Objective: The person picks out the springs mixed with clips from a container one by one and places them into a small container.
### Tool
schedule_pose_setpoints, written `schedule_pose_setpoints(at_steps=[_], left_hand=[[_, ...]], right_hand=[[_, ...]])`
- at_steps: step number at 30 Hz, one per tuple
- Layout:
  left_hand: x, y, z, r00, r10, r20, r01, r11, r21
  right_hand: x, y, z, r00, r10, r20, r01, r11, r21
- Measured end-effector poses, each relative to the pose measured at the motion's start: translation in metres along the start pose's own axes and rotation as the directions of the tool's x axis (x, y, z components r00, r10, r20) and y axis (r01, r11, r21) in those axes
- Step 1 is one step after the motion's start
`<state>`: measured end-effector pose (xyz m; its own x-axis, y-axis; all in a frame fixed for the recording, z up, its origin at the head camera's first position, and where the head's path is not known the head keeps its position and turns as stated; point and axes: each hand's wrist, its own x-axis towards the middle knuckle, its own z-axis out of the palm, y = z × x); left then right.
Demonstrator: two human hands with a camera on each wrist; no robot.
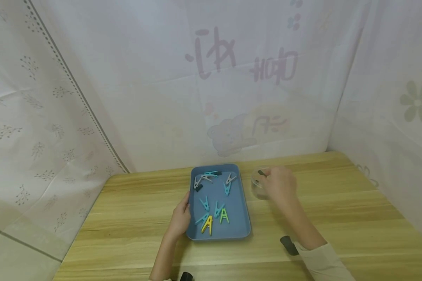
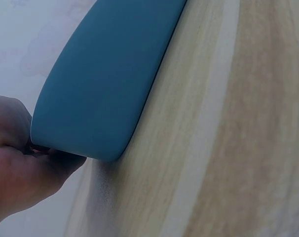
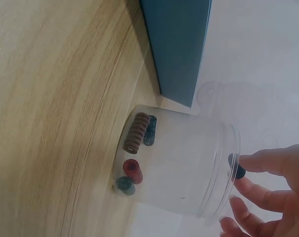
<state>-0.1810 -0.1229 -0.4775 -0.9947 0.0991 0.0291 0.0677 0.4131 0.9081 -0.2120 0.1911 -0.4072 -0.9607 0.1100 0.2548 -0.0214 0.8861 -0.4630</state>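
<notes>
A blue tray [image 1: 237, 210] lies on the table with several clothespins in it, among them a yellow clothespin [image 1: 207, 225] and a green clothespin [image 1: 224, 215]. My left hand [image 1: 180, 218] grips the tray's left rim. To the tray's right stands a clear jar [image 3: 181, 163]. At its mouth my right hand [image 3: 275, 192] pinches a small dark spring [image 3: 237, 167] between thumb and forefinger; its coils are too blurred to see. Inside the jar's bottom lie a brown coil spring [image 3: 136, 133], a red spring [image 3: 132, 171] and dark green springs.
Turquoise and grey clothespins share the tray's far end with small black pieces [image 1: 198, 188]. Wooden tabletop [image 1: 133, 218] surrounds the tray and jar. White printed curtains [image 1: 154, 97] hang behind the table and at both sides.
</notes>
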Motion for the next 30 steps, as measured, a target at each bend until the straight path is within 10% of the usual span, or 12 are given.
schedule_pose_setpoints(at_steps=[30], left_hand=[[0.001, -0.002, 0.001, 1.000, -0.005, -0.004, 0.005, 1.000, 0.004]], right_hand=[[-0.003, 0.019, -0.001, 0.999, -0.002, -0.042, 0.002, 1.000, -0.001]])
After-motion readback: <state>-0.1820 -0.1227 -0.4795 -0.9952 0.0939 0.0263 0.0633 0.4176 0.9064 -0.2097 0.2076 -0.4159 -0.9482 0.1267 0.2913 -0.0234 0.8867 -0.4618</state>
